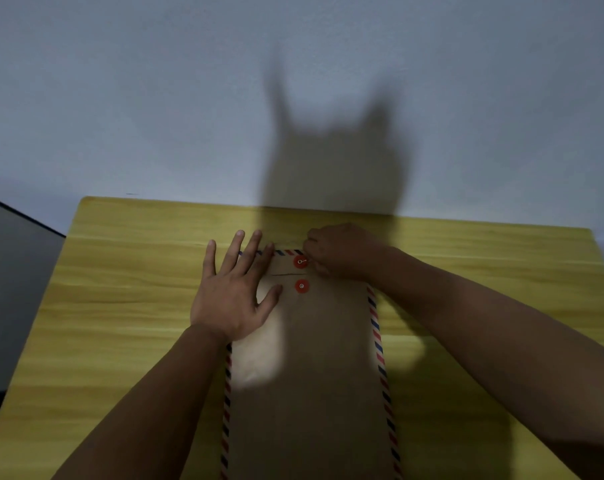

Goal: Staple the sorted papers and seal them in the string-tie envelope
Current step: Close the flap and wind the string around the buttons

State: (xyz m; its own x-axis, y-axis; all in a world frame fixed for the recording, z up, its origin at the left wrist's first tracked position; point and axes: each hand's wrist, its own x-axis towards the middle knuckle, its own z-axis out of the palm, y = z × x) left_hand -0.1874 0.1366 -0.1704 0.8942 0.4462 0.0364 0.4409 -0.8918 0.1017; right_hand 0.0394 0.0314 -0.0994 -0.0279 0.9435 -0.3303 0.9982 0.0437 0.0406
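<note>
My left hand (231, 299) presses flat the string-tie envelope (314, 375) on the yellow table (120, 306); my right hand (338, 251) seems pinching string beside the far red button (300, 261). Next: winding it to the near button (301, 286).

Head view looks down, close over table (120, 271).

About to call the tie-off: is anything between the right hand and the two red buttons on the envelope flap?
Nothing visible. The right hand sits beside the upper red button, fingers curled as if pinching the string, which is too thin to make out. The lower red button lies uncovered. The left hand presses flat on the envelope, left of both buttons.
</note>
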